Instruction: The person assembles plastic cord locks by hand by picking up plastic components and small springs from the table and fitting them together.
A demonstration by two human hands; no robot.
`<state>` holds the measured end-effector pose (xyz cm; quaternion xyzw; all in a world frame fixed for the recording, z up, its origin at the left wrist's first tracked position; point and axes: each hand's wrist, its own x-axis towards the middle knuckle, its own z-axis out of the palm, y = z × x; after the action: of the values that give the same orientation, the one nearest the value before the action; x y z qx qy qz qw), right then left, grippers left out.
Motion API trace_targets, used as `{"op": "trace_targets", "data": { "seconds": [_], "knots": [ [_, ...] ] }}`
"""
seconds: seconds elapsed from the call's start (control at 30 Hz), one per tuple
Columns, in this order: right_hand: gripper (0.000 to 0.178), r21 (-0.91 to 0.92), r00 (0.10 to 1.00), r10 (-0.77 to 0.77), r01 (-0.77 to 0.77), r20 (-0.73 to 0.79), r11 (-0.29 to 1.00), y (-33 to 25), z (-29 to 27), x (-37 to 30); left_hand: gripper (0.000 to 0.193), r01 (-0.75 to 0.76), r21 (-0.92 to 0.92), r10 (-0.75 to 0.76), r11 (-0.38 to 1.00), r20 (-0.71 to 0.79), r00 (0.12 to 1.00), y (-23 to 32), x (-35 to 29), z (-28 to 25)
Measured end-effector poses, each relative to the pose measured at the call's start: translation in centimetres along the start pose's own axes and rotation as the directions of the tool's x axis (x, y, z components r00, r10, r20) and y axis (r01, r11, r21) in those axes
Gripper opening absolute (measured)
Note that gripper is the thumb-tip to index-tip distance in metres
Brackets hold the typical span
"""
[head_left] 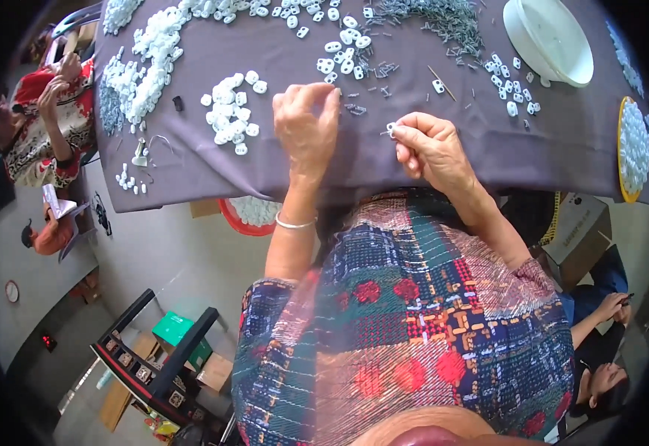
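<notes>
My right hand [434,149] pinches a small white plastic piece with a hole [391,129] between thumb and forefinger, and a thin pin-like bit sticks out at its left side. Over the cloth to the left, my left hand [306,126] is raised with its fingers curled and the thumb and forefinger tips close together. Whatever those tips hold, if anything, is too small to make out. Just right of that hand lie a few short grey pins [355,109]. Beyond them are loose white two-hole pieces [347,56] and more scattered pins.
A pile of white pieces [229,111] sits left of my hands. Farther off are a heap of grey pins [443,26], a white bowl [514,37] and a thin stick [442,83]. At the right edge stands a yellow-rimmed tray [623,186]. People sit at left and lower right.
</notes>
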<state>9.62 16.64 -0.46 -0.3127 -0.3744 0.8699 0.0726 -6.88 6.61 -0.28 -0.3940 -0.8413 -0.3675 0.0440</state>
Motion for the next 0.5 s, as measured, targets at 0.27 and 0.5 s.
{"op": "trace_targets", "data": {
  "seconds": [0.27,0.5],
  "knots": [
    [0.009,0.012,0.999,0.033,-0.033,-0.022,0.999,-0.3,0.2,0.0,0.017,-0.027,0.112,0.018,0.993,0.084,0.996,0.1,2.9,1.3],
    [0.010,0.003,0.998,0.056,-0.056,-0.028,0.998,-0.6,0.4,0.2,0.016,-0.105,0.116,0.088,0.988,0.146,0.985,0.0,4.1,1.8]
  ]
}}
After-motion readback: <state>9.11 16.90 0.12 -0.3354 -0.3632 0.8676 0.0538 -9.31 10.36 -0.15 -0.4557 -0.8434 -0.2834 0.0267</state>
